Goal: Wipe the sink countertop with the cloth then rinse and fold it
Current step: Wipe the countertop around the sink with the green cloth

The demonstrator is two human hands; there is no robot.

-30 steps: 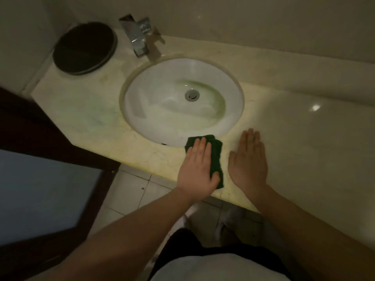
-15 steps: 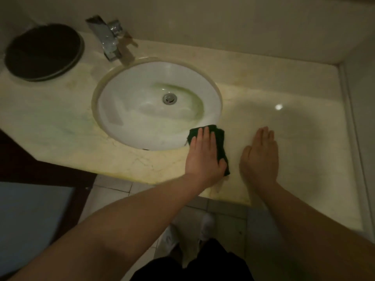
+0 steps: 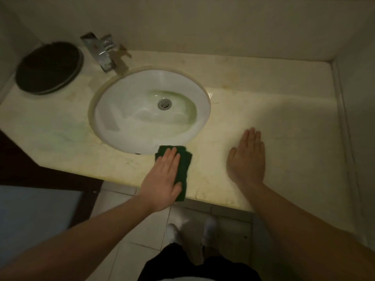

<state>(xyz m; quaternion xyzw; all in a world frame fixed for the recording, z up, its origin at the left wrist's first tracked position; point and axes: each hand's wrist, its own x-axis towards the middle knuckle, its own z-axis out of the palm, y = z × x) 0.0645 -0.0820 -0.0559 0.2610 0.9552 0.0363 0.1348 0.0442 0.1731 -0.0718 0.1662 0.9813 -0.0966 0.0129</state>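
Pressing a green cloth [image 3: 185,164] to the desk [image 3: 288,126] beside the sink [image 3: 125,106], the left hand [image 3: 162,179] lies flat (the right hand [image 3: 247,159] rests open, palm down).

The left hand [image 3: 162,177] lay flat, with fingers straight, on a folded dark green cloth [image 3: 186,165] and pressed it on the cream marble countertop [image 3: 263,110], just at the front rim of the white oval sink [image 3: 125,118]. The right hand [image 3: 248,159] rested flat on the countertop, well apart to the right. Behind the sink stood a chrome faucet [image 3: 99,51], and left of it a round black disc [image 3: 48,67].
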